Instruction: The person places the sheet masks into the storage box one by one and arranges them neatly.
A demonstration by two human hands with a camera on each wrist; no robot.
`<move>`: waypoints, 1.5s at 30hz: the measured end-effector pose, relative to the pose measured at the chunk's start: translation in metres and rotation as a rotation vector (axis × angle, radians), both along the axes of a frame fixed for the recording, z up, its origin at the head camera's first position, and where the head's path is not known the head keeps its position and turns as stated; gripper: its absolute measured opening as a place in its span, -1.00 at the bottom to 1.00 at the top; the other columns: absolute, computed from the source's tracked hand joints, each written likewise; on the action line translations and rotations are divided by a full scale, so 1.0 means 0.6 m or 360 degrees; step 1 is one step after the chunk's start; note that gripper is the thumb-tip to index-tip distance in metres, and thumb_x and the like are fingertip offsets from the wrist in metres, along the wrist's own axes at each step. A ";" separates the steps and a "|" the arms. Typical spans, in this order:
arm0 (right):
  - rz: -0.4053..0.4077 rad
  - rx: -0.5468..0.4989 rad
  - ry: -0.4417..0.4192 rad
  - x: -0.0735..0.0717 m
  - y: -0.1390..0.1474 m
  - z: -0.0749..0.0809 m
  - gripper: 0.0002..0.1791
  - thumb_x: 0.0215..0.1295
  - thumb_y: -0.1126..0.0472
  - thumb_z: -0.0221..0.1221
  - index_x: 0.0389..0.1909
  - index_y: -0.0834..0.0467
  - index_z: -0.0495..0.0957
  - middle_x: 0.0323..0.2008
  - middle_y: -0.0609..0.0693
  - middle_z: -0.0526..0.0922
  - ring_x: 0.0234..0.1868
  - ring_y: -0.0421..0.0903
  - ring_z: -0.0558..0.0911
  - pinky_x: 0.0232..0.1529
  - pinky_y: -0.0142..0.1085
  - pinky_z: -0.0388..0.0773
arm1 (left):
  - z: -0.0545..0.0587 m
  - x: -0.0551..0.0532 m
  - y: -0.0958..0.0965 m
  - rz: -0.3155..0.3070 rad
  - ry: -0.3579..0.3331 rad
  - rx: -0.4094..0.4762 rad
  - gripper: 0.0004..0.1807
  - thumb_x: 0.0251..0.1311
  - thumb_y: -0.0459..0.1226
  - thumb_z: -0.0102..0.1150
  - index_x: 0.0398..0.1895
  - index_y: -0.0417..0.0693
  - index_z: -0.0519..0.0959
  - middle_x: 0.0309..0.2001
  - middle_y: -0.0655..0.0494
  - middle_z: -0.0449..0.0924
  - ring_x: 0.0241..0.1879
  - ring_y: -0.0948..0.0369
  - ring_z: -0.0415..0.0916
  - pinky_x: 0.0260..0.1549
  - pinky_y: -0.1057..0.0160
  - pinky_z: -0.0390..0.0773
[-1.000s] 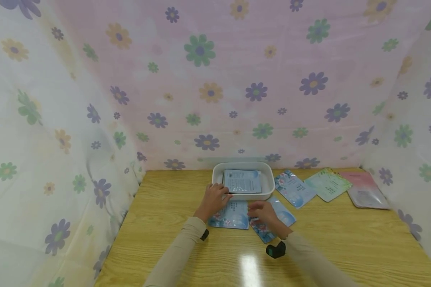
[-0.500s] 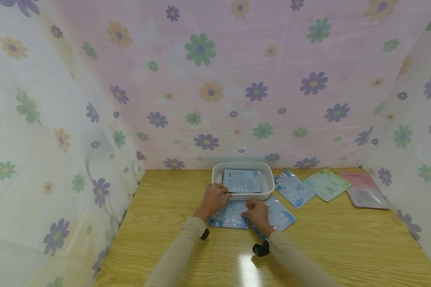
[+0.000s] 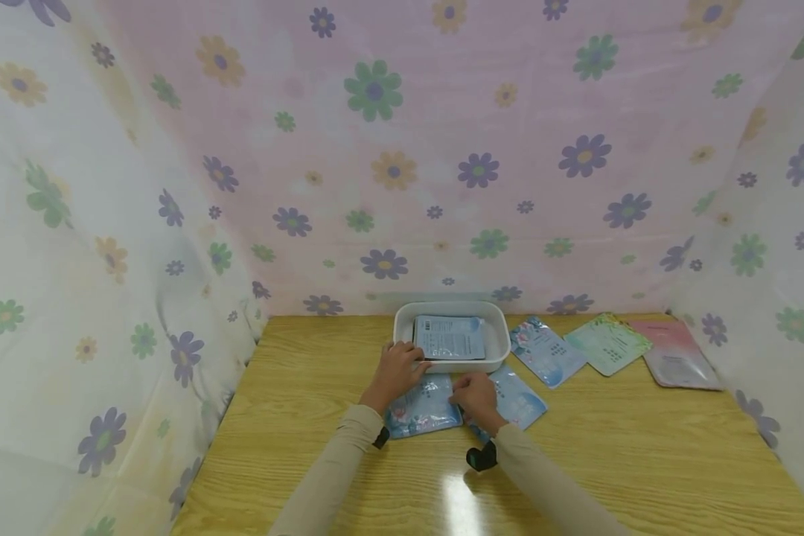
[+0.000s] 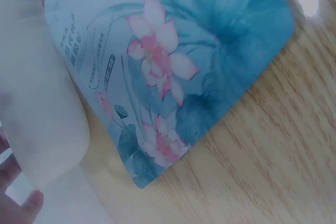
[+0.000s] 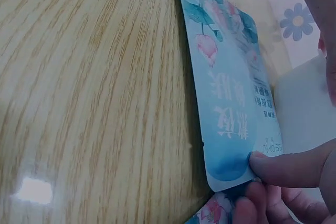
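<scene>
My left hand [image 3: 397, 372] grips the front left rim of a white plastic tray [image 3: 496, 365], fingers over its edge. A stack of blue face mask packets [image 3: 450, 336] lies in the tray, the top one showing printed text. In front of the tray, my right hand [image 3: 477, 402] pinches the right end of a blue face mask packet [image 3: 423, 412] with lotus flowers, thumb on top and fingers beneath, as the right wrist view shows. That packet's far end slants up off the wood in the left wrist view. Another lotus packet [image 3: 519, 402] lies partly hidden under my right hand.
Right of the tray lie a blue flowered packet [image 3: 548, 353], a green packet [image 3: 610, 344] and a pink-and-silver packet [image 3: 677, 356]. The wooden table [image 3: 308, 432] meets a flower-printed cloth [image 3: 388, 208] behind and at both sides.
My right hand has moved left from above the right lotus packet onto the other one and has taken its end. That packet has turned and shifted slightly toward me. My left hand stays put.
</scene>
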State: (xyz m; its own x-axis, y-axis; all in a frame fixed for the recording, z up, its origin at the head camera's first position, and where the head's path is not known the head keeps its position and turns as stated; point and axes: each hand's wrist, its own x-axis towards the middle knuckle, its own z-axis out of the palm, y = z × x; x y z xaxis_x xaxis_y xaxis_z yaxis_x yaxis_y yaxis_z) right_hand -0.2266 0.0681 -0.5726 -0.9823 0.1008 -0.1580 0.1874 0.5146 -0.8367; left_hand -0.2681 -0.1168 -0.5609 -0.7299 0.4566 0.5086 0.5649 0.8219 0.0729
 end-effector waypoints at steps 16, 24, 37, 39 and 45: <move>0.0413 -0.0722 -0.0193 0.007 0.035 0.007 -0.73 0.12 0.56 0.06 -0.14 0.44 0.57 -0.60 0.11 0.47 -0.73 -0.05 0.42 -0.67 -0.16 0.41 | 0.011 0.007 0.007 -0.0017 -0.0041 0.0069 -0.81 0.08 -0.07 0.33 -0.46 0.03 0.62 -0.37 0.15 0.58 -0.34 0.14 0.51 -0.11 -0.04 0.44; 0.0485 -0.0707 -0.0133 0.015 0.041 0.002 -0.59 0.03 0.56 0.22 -0.02 0.43 0.54 -0.36 0.22 0.58 -0.58 0.01 0.61 -0.61 -0.13 0.55 | 0.005 0.005 0.005 -0.0040 -0.0023 0.0070 -0.82 0.09 -0.09 0.34 -0.44 0.03 0.62 -0.37 0.14 0.58 -0.34 0.14 0.51 -0.13 -0.04 0.44; 0.0418 -0.0535 0.0007 0.031 0.052 -0.019 -0.61 -0.01 0.58 0.21 -0.10 0.32 0.63 -0.10 0.22 0.60 -0.58 0.00 0.58 -0.53 -0.16 0.58 | 0.014 0.013 -0.001 -0.0053 -0.0048 0.0089 -0.83 0.07 -0.12 0.35 -0.44 0.00 0.62 -0.38 0.11 0.55 -0.32 0.10 0.51 -0.11 -0.10 0.43; 0.0413 -0.0557 0.0020 0.033 0.055 -0.019 -0.61 0.00 0.57 0.20 -0.08 0.32 0.63 -0.30 0.24 0.63 -0.60 0.01 0.57 -0.53 -0.16 0.58 | 0.015 0.014 -0.001 -0.0061 -0.0071 0.0096 -0.83 0.08 -0.12 0.34 -0.42 0.00 0.62 -0.38 0.10 0.55 -0.31 0.09 0.51 -0.10 -0.11 0.43; 0.0433 -0.0709 0.0012 0.040 0.069 -0.017 -0.61 0.08 0.52 0.18 0.01 0.39 0.56 -0.65 0.20 0.52 -0.57 0.07 0.59 -0.51 -0.13 0.56 | 0.017 0.014 0.003 -0.0047 -0.0113 0.0086 -0.83 0.10 -0.11 0.32 -0.41 0.01 0.62 -0.36 0.11 0.55 -0.29 0.10 0.51 -0.07 -0.11 0.41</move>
